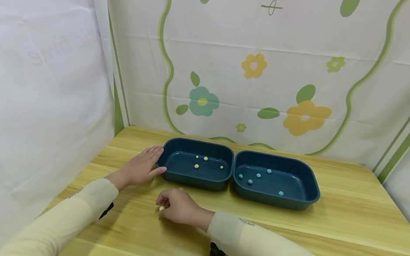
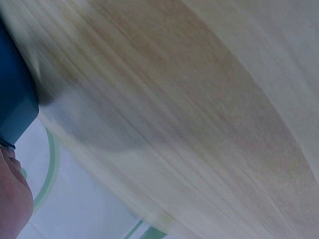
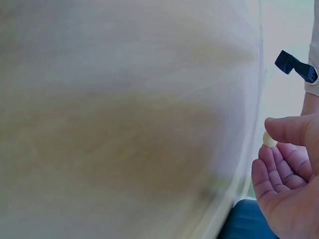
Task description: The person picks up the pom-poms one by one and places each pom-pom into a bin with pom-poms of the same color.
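Between thumb and fingers, my right hand (image 1: pixel 181 207) pinches a small pale yellow ball (image 1: pixel 162 208), just above the table in front of the left tray; the right wrist view shows this ball (image 3: pixel 269 140) at the thumb tip. My left hand (image 1: pixel 142 166) touches the left end of the dark blue left tray (image 1: pixel 195 181), its fingers straight along the rim and its thumb at the front corner. Several yellow balls (image 1: pixel 205 158) of differing size lie in that tray. Beside it, the right tray (image 1: pixel 274 199) contains several light blue balls (image 1: pixel 258 176).
Both trays stand side by side near the back of the wooden table (image 1: pixel 354 221). A white cloth with printed flowers (image 1: pixel 254 65) hangs behind it, and plain white cloth (image 1: pixel 28 88) hangs at the left. A black wrist strap piece (image 1: pixel 217 252) shows under the right sleeve.
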{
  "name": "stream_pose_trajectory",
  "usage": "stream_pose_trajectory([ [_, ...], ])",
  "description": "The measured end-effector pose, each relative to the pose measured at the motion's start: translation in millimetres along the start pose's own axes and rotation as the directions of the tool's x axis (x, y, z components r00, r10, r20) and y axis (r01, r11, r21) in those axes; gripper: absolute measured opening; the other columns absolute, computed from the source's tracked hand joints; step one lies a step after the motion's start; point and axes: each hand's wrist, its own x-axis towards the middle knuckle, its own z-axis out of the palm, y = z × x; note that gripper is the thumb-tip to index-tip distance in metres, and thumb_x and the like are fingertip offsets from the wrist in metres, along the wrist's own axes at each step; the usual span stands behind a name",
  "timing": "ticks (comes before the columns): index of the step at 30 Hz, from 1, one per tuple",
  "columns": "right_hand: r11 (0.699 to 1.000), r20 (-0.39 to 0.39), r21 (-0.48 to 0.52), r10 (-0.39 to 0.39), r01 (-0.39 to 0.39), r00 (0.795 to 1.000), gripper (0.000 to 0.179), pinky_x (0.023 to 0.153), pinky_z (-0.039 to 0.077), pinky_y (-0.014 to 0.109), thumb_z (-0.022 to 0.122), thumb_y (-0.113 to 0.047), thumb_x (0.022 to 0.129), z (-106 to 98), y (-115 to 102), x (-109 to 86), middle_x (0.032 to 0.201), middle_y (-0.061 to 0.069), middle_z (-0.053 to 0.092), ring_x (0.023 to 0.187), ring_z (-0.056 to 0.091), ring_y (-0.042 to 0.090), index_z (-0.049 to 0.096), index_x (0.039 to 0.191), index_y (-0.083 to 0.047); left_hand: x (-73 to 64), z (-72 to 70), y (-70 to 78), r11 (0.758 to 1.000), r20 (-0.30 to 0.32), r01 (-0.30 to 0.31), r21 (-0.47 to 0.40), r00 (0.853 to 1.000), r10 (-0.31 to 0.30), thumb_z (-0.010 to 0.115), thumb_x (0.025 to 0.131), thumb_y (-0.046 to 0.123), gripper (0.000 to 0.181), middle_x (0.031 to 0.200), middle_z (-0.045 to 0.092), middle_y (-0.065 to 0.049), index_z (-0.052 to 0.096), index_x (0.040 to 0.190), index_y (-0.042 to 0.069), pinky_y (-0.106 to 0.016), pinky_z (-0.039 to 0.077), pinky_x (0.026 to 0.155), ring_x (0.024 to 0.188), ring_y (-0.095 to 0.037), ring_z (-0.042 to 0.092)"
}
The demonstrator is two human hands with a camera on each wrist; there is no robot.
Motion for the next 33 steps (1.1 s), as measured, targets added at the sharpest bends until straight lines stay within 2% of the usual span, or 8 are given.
stream_pose_trajectory([
  [7, 0.997, -0.025, 0.078, -0.028, 0.03, 0.999, 0.016, 0.071, 0.049, 0.015, 0.075, -0.003, 0.083, -6, 3, 2.5, 0.082, -0.008, 0.063, 0.074, 0.056, 0.003, 0.071, 0.098, -0.004, 0.6, 0.2, -0.2, 1.0, -0.002, -0.003, 0.016, 1.0, 0.003, 0.04, 0.103, 0.047, 0.076, 0.157, 0.018, -0.024, 0.021, 0.15, -0.009, -0.046, 0.01, 0.117, 0.145, -0.035, 0.014],
  [18, 0.99, -0.133, 0.119, -0.058, 0.074, 0.989, 0.016, 0.071, 0.05, 0.016, 0.076, 0.0, 0.082, -23, -2, 3.6, 0.085, -0.005, 0.064, 0.075, 0.057, 0.003, 0.07, 0.096, -0.004, 1.3, 0.1, 1.2, 1.0, -0.007, 0.0, 0.021, 1.0, 0.0, 0.04, 0.103, 0.047, 0.075, 0.157, 0.018, -0.024, 0.022, 0.15, -0.009, -0.046, 0.01, 0.117, 0.145, -0.035, 0.014],
  [24, 0.988, -0.178, 0.136, -0.052, 0.077, 0.983, 0.016, 0.072, 0.05, 0.017, 0.076, -0.001, 0.083, -33, -3, 4.5, 0.086, -0.003, 0.066, 0.076, 0.058, 0.004, 0.069, 0.094, -0.01, 1.3, -0.5, 1.5, 1.0, -0.006, -0.002, 0.024, 1.0, 0.003, 0.04, 0.103, 0.047, 0.075, 0.156, 0.018, -0.024, 0.022, 0.15, -0.01, -0.045, 0.01, 0.117, 0.145, -0.035, 0.015],
  [33, 0.985, -0.259, 0.158, -0.028, 0.071, 0.965, 0.016, 0.073, 0.052, 0.021, 0.076, -0.001, 0.083, -53, 4, 11.4, 0.088, 0.0, 0.066, 0.077, 0.06, 0.008, 0.069, 0.095, -0.007, 2.0, -0.3, 1.2, 1.0, -0.008, -0.005, 0.021, 1.0, 0.005, 0.039, 0.103, 0.048, 0.077, 0.156, 0.018, -0.025, 0.021, 0.149, -0.011, -0.046, 0.009, 0.117, 0.145, -0.036, 0.014],
])
